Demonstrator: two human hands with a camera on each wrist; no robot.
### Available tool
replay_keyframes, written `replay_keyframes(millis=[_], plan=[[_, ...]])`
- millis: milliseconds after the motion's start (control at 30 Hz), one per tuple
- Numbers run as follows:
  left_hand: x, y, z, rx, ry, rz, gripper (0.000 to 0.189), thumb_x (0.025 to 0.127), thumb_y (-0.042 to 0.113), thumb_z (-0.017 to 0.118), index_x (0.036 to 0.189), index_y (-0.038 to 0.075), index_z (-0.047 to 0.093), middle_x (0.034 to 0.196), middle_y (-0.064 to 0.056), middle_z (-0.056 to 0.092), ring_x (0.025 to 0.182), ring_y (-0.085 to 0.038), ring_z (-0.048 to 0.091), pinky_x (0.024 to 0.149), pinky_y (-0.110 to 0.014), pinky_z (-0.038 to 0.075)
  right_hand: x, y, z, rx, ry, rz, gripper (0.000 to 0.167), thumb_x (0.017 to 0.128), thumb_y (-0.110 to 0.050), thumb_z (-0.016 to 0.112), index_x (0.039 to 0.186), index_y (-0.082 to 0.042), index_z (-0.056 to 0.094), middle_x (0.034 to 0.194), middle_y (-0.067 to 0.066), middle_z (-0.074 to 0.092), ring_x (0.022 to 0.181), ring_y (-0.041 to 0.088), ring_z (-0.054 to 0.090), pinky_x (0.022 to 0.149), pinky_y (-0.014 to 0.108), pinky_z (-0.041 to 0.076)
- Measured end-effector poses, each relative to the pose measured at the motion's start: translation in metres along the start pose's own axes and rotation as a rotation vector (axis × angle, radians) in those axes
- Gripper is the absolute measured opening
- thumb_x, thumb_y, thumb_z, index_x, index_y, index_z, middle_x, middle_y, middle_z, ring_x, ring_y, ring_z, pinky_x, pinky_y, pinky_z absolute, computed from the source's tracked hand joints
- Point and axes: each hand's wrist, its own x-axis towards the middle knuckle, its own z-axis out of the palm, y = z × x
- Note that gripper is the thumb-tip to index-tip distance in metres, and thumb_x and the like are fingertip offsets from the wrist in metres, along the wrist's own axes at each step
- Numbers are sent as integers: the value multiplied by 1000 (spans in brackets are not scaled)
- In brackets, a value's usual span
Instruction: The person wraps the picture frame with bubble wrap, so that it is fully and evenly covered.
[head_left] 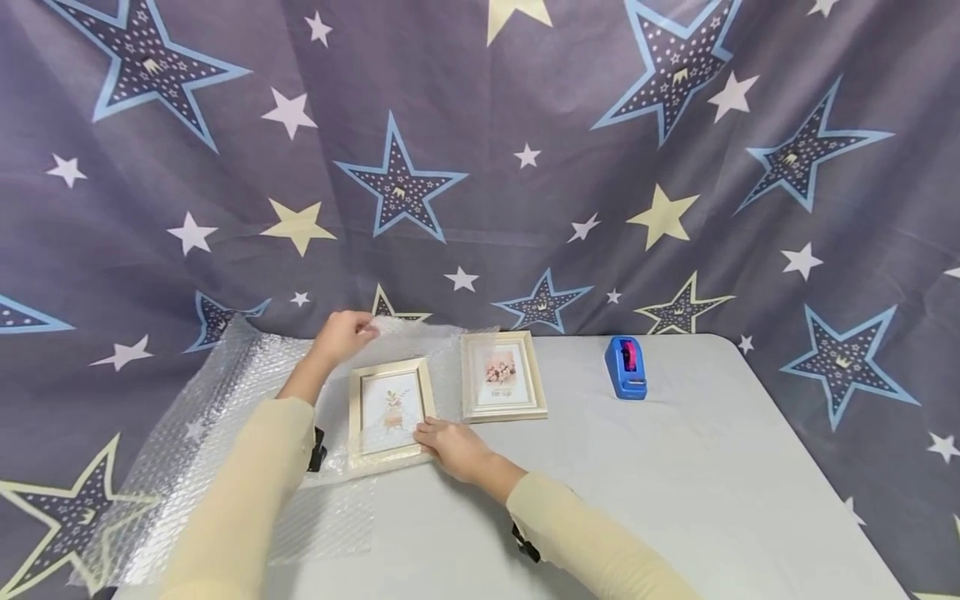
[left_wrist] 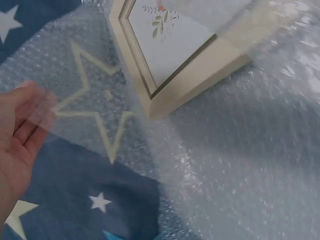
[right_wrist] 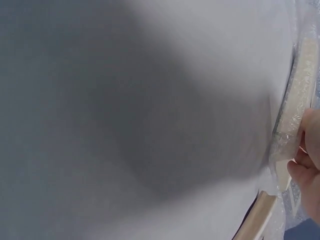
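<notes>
A cream picture frame (head_left: 391,408) with a plant print lies face up on a sheet of bubble wrap (head_left: 198,429), part of which covers its lower edge. My left hand (head_left: 345,336) pinches the wrap's edge beyond the frame's top left corner; in the left wrist view, the clear film passes over its fingertips (left_wrist: 42,107). At the frame's lower right corner, my right hand (head_left: 459,450) grips the frame together with the wrap. The right wrist view shows its fingers (right_wrist: 302,162) curled at the film-covered side of the frame.
A second cream picture frame (head_left: 504,377) with a pink flower print lies to the right, its left side overlapped by wrap. Farther right stands a blue tape dispenser (head_left: 626,368) with a pink core. A star-patterned curtain (head_left: 480,167) hangs behind the white table (head_left: 675,492).
</notes>
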Motion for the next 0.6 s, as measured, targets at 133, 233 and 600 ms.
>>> replay_keyframes(millis=[133, 233, 600], plan=[[-13, 14, -4, 17, -29, 37, 13, 88, 11, 66, 85, -1, 70, 75, -15, 69, 69, -25, 64, 66, -39, 55, -1, 1, 1, 6, -9, 2, 31, 99, -23, 51, 127, -15, 63, 136, 1, 60, 131, 18, 54, 113, 29, 43], [-24, 22, -5, -4, -30, 66, 16, 87, 8, 68, 98, -1, 74, 91, -19, 75, 82, -32, 72, 75, -44, 61, -2, 2, 0, 16, 6, 0, 31, 98, -21, 53, 126, -14, 63, 135, 2, 61, 129, 19, 55, 112, 30, 44], [-93, 33, 20, 106, -63, 156, 15, 80, 0, 70, 93, 5, 77, 91, -11, 77, 85, -29, 73, 78, -40, 61, 0, -3, 0, -7, 50, -36, 28, 97, -20, 55, 123, -13, 65, 132, 3, 64, 127, 20, 58, 110, 32, 46]])
